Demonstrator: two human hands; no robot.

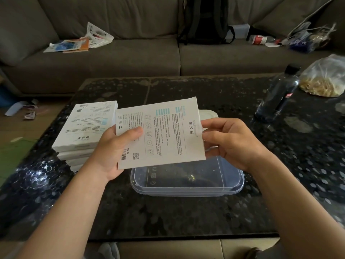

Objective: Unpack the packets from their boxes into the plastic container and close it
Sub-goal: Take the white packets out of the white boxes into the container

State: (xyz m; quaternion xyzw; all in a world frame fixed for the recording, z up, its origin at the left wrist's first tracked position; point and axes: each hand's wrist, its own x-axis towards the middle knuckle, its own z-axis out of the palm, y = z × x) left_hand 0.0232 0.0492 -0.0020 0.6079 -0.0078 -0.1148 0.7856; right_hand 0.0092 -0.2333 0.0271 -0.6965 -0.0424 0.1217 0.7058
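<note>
Head view, items listed from left to right.

Stack of boxes (85, 131): flat white cartons, printed backs up, piled on the left part of the dark table (168, 217). All appeared shut; presumably kept within easy reach as the supply awaiting unpacking.

Left hand (113, 148): closed on the lower left corner of the held box (158, 133), thumb on the printed face, fingers behind. It served to steady the carton.

Held box: one white carton, raised clear of the table and tilted, directly above the plastic container (186, 184). Holding it there would let any packets drop straight in. No packet was visible.

Plastic container: clear, rectangular, lidless, on the table under the box. The visible part held nothing; the far part was hidden by the carton.

Lid (209, 114): pale, only its corner showing behind the box's upper right edge, laid just beyond the container, likely set aside for closing.

Right hand (229, 141): thumb and fingers pinched on the box's right end, seemingly at the flap, in a position to open it.

Judgement: task at an early stage.
</note>
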